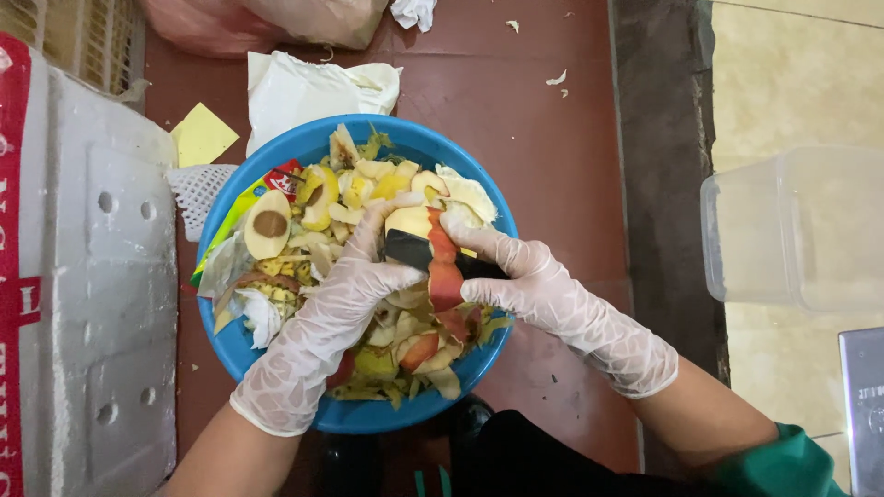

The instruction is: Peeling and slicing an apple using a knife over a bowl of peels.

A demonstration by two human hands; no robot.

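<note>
Over a blue bowl (232,345) full of fruit scraps, I see both gloved hands working one fruit. Around it: a white foam box (101,304) on the left, touching or nearly touching the bowl's rim; a yellow paper scrap (201,136) and white foam netting (195,191) just above-left of the bowl; a white plastic bag (308,87) behind the bowl; a pinkish bag (267,20) at the top edge. To the right, well apart, a clear plastic container (796,230) sits on the pale floor, past a dark strip. The bowl stands on red tile.

The left hand (354,276) curls around the pale peeled fruit (410,221), fingers closed on it from the left side. The right hand (520,276) grips a black-handled peeler (410,250), fingers wrapped on its handle, forefinger stretched toward the fruit's top. The peeler's long axis runs roughly left-right, lying across the fruit. A red strip of peel (445,271) hangs down from it, long axis near vertical, its lower end reaching the scraps.

Most of the fruit is covered by the fingers; I can't tell its full shape or which way its stem end points. The peeler blade is hidden. The scraps under the hands are blocked. A halved fruit (268,224) with a brown core lies cut side up at the bowl's left.
</note>
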